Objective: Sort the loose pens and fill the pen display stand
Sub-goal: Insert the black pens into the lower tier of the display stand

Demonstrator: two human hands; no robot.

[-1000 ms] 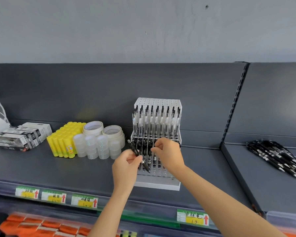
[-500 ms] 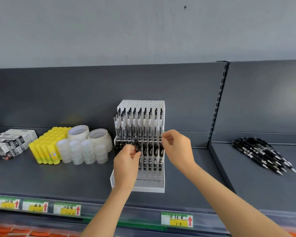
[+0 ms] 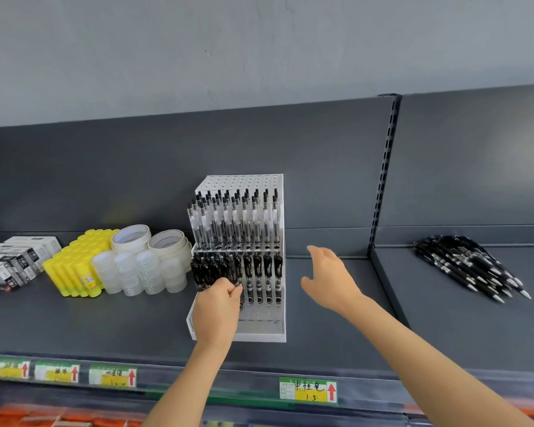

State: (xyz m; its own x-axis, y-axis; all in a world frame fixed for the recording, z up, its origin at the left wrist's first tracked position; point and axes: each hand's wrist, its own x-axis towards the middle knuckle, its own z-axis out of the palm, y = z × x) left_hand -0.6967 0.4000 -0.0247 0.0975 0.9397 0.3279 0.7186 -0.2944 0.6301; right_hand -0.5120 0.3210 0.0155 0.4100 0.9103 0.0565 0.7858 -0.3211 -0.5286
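On a dark grey store shelf (image 3: 105, 318), stacked black-and-white boxes (image 3: 13, 263) sit at the far left, next to a block of upright yellow glue sticks (image 3: 74, 266). Just right of them, small clear tape rolls (image 3: 139, 272) stand in front of two wider cream tape rolls (image 3: 148, 241).

At centre is the white pen display stand (image 3: 259, 332), upright on the shelf with its perforated back panel to the rear. Clear-barrelled pens (image 3: 235, 223) with black caps fill the upper tier, and pens with black grips stand in the lower tier. The person's left hand (image 3: 216, 309) is at the near left of the lower tier. Its fingers (image 3: 228, 291) are curled tight, thumb against forefinger, right at the black grips; whether they grip a pen cannot be told.

The right hand (image 3: 330, 275) hovers to the right of the stand, apart from it, with its fingers spread and holding nothing.

Beyond a slotted upright post (image 3: 383, 167), on the next shelf section, the loose pens (image 3: 469, 266) lie in a slanted pile, black with silver tips pointing near and right, well apart from the stand.

Green and yellow price labels (image 3: 309, 389) with red arrows line the shelf's near edge.
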